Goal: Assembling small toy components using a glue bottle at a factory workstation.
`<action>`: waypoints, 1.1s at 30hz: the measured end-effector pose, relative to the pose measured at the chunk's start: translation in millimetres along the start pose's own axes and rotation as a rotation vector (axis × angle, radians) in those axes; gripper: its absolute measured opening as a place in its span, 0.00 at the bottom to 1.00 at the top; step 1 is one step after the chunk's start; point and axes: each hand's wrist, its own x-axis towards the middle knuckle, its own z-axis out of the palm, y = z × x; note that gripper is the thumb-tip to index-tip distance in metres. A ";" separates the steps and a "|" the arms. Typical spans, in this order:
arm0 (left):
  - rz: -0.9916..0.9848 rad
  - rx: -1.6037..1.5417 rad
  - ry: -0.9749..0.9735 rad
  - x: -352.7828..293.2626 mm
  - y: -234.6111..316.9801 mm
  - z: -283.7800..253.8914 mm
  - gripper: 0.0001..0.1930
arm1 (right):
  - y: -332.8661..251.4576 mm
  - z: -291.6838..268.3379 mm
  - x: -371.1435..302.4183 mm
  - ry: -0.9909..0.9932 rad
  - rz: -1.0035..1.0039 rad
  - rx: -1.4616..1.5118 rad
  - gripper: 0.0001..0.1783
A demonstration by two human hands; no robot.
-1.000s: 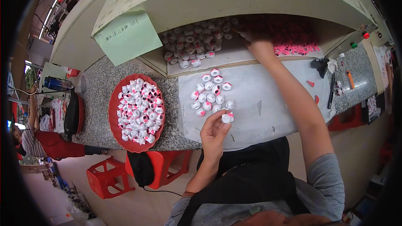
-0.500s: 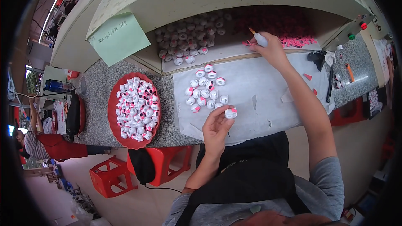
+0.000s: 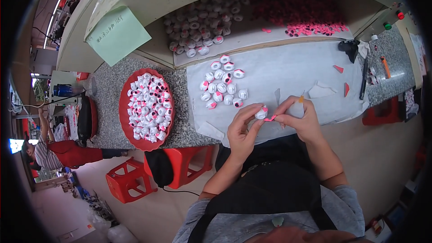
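My left hand (image 3: 243, 128) pinches a small rounded white piece with a pink patch (image 3: 261, 113) between thumb and fingertips. Close against it, my right hand (image 3: 306, 119) pinches a small pink part (image 3: 270, 118) at its fingertips. A white squeeze bottle with an orange tip (image 3: 296, 108) is also tucked in that hand, its tip pointing up. Whether the pink part touches the white piece I cannot tell. Beyond my left hand, several similar white-and-pink pieces (image 3: 218, 86) stand grouped on the white sheet (image 3: 261, 69).
A red scalloped bowl (image 3: 123, 114) heaped with such pieces stands at the left. In the recess behind lie more white pieces (image 3: 198, 31) and a spread of small pink parts (image 3: 315, 28). A black pen-like tool (image 3: 363, 78) and orange-handled tool (image 3: 385, 67) lie right. Red stools (image 3: 130, 180) stand below.
My right hand has come back from the pink parts in the recess to my left hand, bringing a pink part and the bottle. The left hand has shifted slightly right with its piece.
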 end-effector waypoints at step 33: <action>-0.038 -0.145 -0.098 -7.8 -1.3 -10.5 0.12 | 7.9 14.9 -3.2 -0.139 0.035 0.079 0.15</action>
